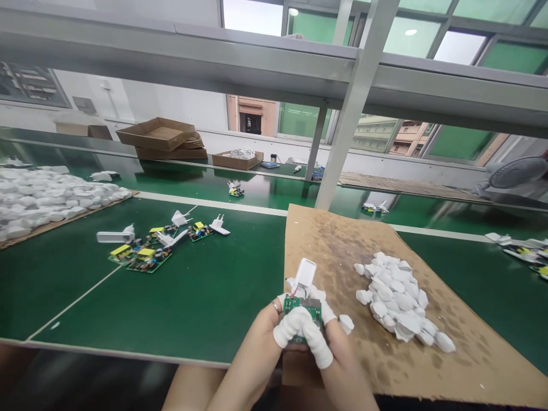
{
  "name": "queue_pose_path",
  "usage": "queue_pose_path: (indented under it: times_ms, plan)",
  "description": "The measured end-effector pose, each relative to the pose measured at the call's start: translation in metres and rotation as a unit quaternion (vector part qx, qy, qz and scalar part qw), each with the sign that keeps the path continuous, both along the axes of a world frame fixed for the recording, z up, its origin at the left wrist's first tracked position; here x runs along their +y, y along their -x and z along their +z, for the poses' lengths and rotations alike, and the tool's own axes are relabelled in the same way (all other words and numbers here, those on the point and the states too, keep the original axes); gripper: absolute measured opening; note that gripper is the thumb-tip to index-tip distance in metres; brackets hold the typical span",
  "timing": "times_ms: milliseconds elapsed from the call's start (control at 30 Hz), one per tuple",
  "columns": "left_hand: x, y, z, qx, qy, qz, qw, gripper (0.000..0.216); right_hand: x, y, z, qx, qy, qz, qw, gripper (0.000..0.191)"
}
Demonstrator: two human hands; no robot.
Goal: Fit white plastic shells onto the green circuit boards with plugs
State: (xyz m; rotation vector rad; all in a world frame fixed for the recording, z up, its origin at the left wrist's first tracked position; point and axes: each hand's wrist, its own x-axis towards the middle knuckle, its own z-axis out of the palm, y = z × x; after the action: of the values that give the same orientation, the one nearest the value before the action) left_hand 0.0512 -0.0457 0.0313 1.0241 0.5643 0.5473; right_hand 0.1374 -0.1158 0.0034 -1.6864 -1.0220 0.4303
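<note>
Both my hands, with white covers on the fingers, grip one green circuit board (315,308) near the table's front edge. My left hand (274,328) closes round its left side, a ring on one finger. Around the right side is my right hand (327,334), and the two thumbs press together on the board's face. A white plastic plug casing (305,273) stands up beyond the board, joined by a red wire. Just right of my hands, a single white lump (346,323) lies on the brown cardboard sheet (329,245). My other fingers are partly hidden beneath the board.
A pile of white lumps (396,294) rests on the cardboard. Several boards with white plugs (148,251) lie on the green table at left; more boards (524,251) are at right. White pieces (51,197) cover the far left. A metal post (349,108) rises ahead.
</note>
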Motion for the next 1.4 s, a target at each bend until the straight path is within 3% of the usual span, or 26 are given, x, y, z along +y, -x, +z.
queue_pose_path:
  times_ms: [267,467,600,700,933,1100,1300,1400]
  plan:
    - [-0.002,-0.004,-0.003,-0.017,-0.058,0.058,0.997,0.029,0.006,-0.002,0.007,0.059,0.016,-0.005,0.998,0.040]
    - [0.000,0.001,-0.004,-0.020,-0.045,-0.051,0.998,0.048,0.010,-0.004,0.009,0.103,0.030,-0.012,0.994,0.037]
    - [0.002,0.003,-0.004,-0.030,-0.062,-0.081,0.994,0.047,0.009,-0.007,0.006,0.104,0.021,-0.022,0.994,0.035]
    - [0.002,0.004,-0.003,-0.041,-0.040,-0.069,0.996,0.045,0.008,-0.006,0.008,0.108,0.014,-0.020,0.994,0.036]
    - [0.002,0.000,-0.003,-0.066,0.038,-0.045,0.996,0.037,0.007,0.003,0.020,0.149,0.030,0.055,0.987,0.039]
    - [0.003,-0.001,-0.001,-0.055,0.030,-0.028,0.998,0.035,0.003,0.002,0.023,0.133,0.002,0.097,0.986,0.045]
    - [-0.002,0.002,-0.002,-0.043,-0.024,-0.073,0.996,0.055,0.003,-0.001,0.020,0.138,0.014,0.042,0.989,0.043]
    - [-0.003,0.004,-0.004,-0.035,-0.056,-0.082,0.994,0.053,0.005,-0.001,0.019,0.163,0.008,0.027,0.986,0.037]
